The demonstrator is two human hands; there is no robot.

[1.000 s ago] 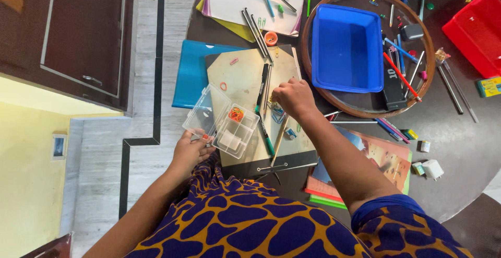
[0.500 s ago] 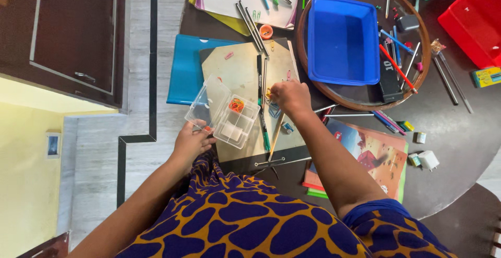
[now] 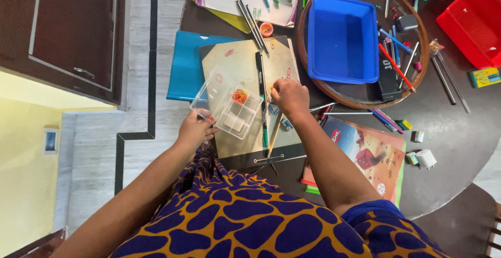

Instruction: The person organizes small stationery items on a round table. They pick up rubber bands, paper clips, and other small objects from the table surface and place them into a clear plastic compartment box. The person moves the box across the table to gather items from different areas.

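Clear plastic compartment box (image 3: 229, 109): hinged lid thrown open toward the table edge, divided tray lying on a beige clipboard (image 3: 245, 75). Orange rubber bands (image 3: 239, 96) are seen in one compartment; the others appear pale or empty. The box is judged light, stiff and rather smooth, liable to tip at its open lid; a hold at the near corner or along the tray wall is judged soundest.

Left hand (image 3: 195, 131): set at the box's near corner, fingers closed on the edge of it, steadying it just over the table edge.

Right hand (image 3: 290, 96): placed just right of the box on the clipboard, fingertips pinched together over small items there; whether something is held between them cannot be told. A small clip or band would be light and easily dropped.

Beside the clipboard: a black pen (image 3: 259, 88) between box and right hand, a blue folder (image 3: 185, 70), a blue tray (image 3: 342, 38) within a round wooden tray (image 3: 424, 70), a red bin (image 3: 472, 23).
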